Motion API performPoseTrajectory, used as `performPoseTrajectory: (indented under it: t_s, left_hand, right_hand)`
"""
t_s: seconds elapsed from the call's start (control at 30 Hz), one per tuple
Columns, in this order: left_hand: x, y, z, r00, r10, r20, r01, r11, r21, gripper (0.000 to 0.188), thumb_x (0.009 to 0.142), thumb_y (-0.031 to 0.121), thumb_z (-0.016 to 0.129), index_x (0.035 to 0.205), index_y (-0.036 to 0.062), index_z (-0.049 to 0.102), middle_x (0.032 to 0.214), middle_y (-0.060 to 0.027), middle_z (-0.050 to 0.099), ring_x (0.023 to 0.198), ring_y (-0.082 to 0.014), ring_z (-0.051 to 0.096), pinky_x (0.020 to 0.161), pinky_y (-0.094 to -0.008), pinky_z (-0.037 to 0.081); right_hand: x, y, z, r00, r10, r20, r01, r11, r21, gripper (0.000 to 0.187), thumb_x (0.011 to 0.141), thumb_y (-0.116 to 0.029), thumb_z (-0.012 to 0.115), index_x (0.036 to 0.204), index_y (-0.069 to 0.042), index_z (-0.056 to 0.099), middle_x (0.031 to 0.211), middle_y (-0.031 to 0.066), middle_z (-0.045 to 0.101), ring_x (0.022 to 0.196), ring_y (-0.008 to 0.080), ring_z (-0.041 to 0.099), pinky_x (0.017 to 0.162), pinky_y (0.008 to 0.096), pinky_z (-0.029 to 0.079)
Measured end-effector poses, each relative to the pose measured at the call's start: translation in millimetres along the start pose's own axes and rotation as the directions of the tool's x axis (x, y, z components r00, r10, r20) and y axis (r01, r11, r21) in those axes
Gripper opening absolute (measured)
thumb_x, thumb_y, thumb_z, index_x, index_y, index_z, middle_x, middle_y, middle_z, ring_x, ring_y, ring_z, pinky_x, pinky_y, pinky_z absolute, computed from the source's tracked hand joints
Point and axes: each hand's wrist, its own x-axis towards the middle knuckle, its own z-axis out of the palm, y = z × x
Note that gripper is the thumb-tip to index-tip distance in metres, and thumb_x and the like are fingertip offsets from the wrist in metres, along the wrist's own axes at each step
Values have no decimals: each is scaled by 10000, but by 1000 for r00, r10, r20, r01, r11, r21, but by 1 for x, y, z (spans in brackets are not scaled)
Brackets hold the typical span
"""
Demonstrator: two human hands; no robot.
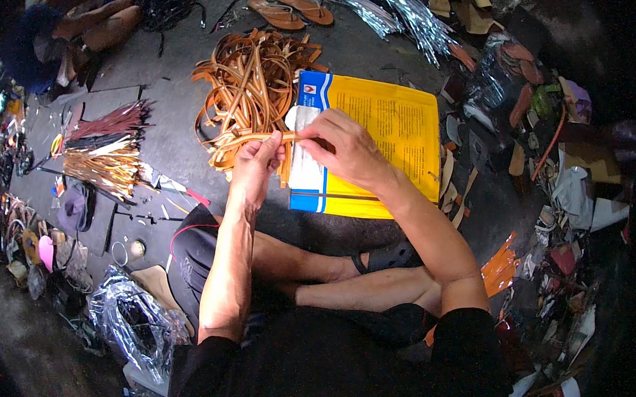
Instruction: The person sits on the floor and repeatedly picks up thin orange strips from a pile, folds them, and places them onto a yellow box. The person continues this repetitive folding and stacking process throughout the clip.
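A thin tan leather-like strap [287,135] is stretched between my two hands. My left hand [258,163] is closed, pinching it between thumb and fingers. My right hand [349,150] pinches the strap's right end between its fingertips, above the white part of a flat yellow, blue and white board-like panel [385,129]. Whether the panel is a sheet or a flat can, I cannot tell. Just beyond my left hand lies a tangled heap of tan and brown straps [249,76], some with pale spots along them. The heap touches the panel's left edge.
On the left lie bundles of maroon strips [109,123] and gold strips [103,160]. Silvery strips [390,12] and brown sandals [290,12] lie at the far side. Another person's arm [94,20] shows at upper left. Scraps [553,215] cover the right; clear plastic [132,318] lies near left.
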Motion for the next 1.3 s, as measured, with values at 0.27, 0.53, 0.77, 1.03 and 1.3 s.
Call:
performPoseTrajectory:
  t_s: [0.27,0.53,0.77,1.03,1.3]
  left_hand:
    - [7,-2,-14,998,34,-44,-31,998,62,186,918,244,654,851,71,651,743,12,632,647,-46,545,601,-183,410]
    - [9,-2,-25,995,60,-74,-68,992,-105,174,920,241,646,882,71,640,779,-7,646,694,-92,597,667,-209,468]
    - [-2,4,8,997,67,45,-68,998,12,304,917,352,633,919,49,626,738,5,615,665,-72,561,631,-211,440]
    - [-9,-5,33,939,338,-62,-285,868,408,169,893,169,676,836,30,597,692,46,548,606,-31,454,532,-197,369]
    - [-6,-2,39,895,440,-67,-314,731,606,177,853,174,659,879,6,608,709,-1,577,622,-82,491,558,-253,414]
  right_hand:
    - [-1,4,3,998,-52,-19,52,999,-6,119,776,-43,714,859,-28,630,837,85,602,791,269,607,682,357,490]
    - [-1,5,6,997,-73,-5,72,996,-60,107,775,-47,696,865,-31,641,827,84,591,793,274,597,697,367,494]
    - [-3,2,1,998,-52,-21,50,996,-73,134,770,-11,695,898,-32,659,835,87,609,789,259,613,692,352,505]
    - [-18,-13,-9,995,97,-2,-97,995,-5,127,771,8,656,892,-19,624,858,98,594,817,263,608,720,374,502]
    - [-18,-23,-12,976,198,95,-200,980,11,247,754,-11,620,1000,2,605,922,117,552,885,297,553,798,383,470]
